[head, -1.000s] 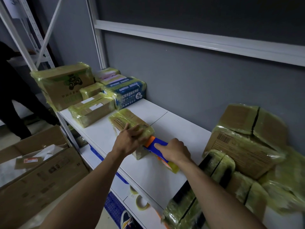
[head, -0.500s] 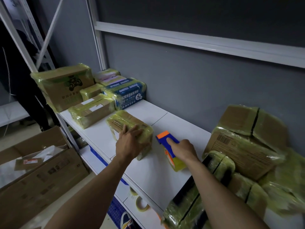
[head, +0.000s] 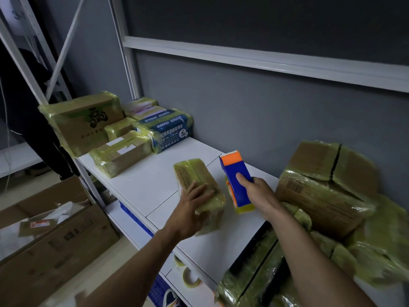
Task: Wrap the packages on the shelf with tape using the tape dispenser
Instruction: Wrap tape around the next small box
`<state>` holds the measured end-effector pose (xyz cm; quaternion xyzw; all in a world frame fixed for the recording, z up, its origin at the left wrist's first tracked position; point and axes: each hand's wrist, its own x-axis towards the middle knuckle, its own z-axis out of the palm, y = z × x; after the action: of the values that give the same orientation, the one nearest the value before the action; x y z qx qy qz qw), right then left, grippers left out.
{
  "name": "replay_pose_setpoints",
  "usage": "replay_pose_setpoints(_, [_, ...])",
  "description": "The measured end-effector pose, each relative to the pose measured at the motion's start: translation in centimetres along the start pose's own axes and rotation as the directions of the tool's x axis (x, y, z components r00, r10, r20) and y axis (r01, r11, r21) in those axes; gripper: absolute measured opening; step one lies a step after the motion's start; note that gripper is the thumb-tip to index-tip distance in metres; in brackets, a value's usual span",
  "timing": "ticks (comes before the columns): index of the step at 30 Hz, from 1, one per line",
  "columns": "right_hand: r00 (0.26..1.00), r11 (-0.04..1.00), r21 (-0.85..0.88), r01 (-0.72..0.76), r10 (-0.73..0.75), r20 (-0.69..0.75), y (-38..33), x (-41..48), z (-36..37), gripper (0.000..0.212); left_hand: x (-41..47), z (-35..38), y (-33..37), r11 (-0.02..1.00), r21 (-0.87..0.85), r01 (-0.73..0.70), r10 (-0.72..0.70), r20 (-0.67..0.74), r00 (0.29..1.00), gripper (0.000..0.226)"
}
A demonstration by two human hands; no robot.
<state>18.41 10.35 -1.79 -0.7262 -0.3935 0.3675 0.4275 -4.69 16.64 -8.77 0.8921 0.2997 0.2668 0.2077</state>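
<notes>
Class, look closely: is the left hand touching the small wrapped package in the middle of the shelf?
Touching. The head view shows the left hand with fingers lying on top of the small wrapped package.

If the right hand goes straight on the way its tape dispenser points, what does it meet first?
Probably the grey back wall; the right hand with the blue-and-orange plastic tape dispenser has only white shelf board ahead.

The left hand (head: pixel 192 203) lies palm down, fingers straight and slightly spread, pressing on the near end of a tape-wrapped package (head: pixel 194 171). Just to its right, the right hand (head: pixel 260 193) grips a tape dispenser (head: pixel 234 171), thumb laid along its blue face. Both bare forearms reach in from the near edge.
</notes>
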Motion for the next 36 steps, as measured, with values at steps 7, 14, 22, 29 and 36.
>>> replay_pose_setpoints(7, [0.997, 0.995, -0.073, 0.075, -0.074, 0.015, -1.5, -1.3, -2.5, 0.057, 1.7, 0.3, 1.2, 0.996, -0.094, -0.009, 0.024, 0.163, 0.986, 0.068])
replay_pose_setpoints(14, [0.999, 0.985, -0.168, 0.031, -0.036, -0.026, -1.4, -2.6, -5.1, 0.046, 3.5, 0.2, 2.0, 0.996, -0.024, 0.085, -0.075, 0.268, 0.960, 0.090])
replay_pose_setpoints(22, [0.987, 0.965, -0.227, 0.131, -0.148, -0.062, -2.6, -5.2, -6.0, 0.075, 4.9, -4.0, 5.2, 0.689, -0.626, 0.365, -0.404, 0.086, 0.911, 0.025])
replay_pose_setpoints(29, [0.961, 0.934, -0.254, 0.252, -0.272, -0.044, -1.9, -6.5, -6.3, 0.075, 6.1, -5.7, 9.7, 0.424, -0.794, 0.435, -0.415, 0.256, 0.873, 0.026])
replay_pose_setpoints(36, [0.924, 0.911, -0.206, 0.357, -0.377, -0.068, -0.9, -7.4, -6.6, 0.070, 5.8, -5.4, 10.0, 0.370, -0.808, 0.458, -0.458, 0.270, 0.847, 0.016])
